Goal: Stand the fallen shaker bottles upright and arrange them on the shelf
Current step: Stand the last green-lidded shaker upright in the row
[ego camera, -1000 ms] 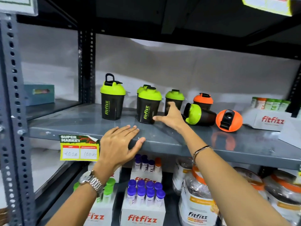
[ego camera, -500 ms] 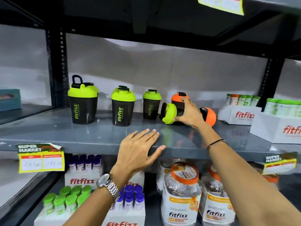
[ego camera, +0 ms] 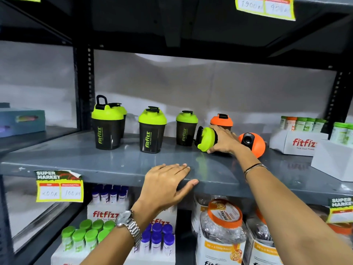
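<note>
On the grey shelf (ego camera: 76,157) a green-lidded shaker bottle (ego camera: 206,138) lies on its side, lid pointing left. My right hand (ego camera: 223,140) is closed around its dark body. Just right of it an orange-lidded shaker (ego camera: 253,143) also lies fallen, its lid facing me. Behind my hand an orange-lidded shaker (ego camera: 221,120) stands upright. Three green-lidded shakers stand upright to the left: one (ego camera: 186,129), one (ego camera: 151,130) and one (ego camera: 107,123) with another partly hidden behind it. My left hand (ego camera: 168,185) rests flat on the shelf's front edge, fingers spread, holding nothing.
White fitfizz boxes of small tubes (ego camera: 298,138) stand at the shelf's right, with a white box (ego camera: 332,159) in front. Below the shelf are boxes of purple-capped (ego camera: 158,238) and green-capped tubes (ego camera: 86,234) and large orange-lidded jars (ego camera: 223,226). A price tag (ego camera: 59,186) hangs on the shelf edge.
My right hand moved right from the upright green shakers to the fallen green-lidded one and closed on it. My left hand settled onto the shelf edge. The view shifted.
</note>
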`<state>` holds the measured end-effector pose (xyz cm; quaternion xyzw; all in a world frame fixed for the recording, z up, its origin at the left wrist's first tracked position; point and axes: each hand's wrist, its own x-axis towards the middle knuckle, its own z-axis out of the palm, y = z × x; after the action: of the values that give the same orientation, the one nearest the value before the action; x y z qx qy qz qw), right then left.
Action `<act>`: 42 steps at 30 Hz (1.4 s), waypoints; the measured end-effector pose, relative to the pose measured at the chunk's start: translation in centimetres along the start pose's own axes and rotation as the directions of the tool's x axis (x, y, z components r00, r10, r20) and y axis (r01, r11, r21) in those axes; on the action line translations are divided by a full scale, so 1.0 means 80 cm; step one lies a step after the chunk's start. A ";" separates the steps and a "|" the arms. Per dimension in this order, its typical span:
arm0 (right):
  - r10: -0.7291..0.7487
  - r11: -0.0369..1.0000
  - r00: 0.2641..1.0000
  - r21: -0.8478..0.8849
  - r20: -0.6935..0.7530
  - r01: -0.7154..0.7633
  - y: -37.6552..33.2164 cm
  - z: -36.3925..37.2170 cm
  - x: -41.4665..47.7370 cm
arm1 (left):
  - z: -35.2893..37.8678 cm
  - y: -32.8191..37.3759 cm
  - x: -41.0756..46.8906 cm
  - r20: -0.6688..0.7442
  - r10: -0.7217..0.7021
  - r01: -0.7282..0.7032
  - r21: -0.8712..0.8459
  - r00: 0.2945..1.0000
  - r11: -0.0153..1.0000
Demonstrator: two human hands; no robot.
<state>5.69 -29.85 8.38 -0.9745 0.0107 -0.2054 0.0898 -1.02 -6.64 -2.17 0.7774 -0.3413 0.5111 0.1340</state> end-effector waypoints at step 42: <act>0.412 0.687 0.904 0.690 -0.112 -0.228 -0.114 0.035 -0.039 | -0.018 -0.041 -0.008 0.055 0.016 -0.015 -0.015 0.998 1.000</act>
<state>3.80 -20.21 6.27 -0.8254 0.1202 -0.3016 0.4618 -0.02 -3.18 -1.62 0.7876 -0.3544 0.4880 0.1261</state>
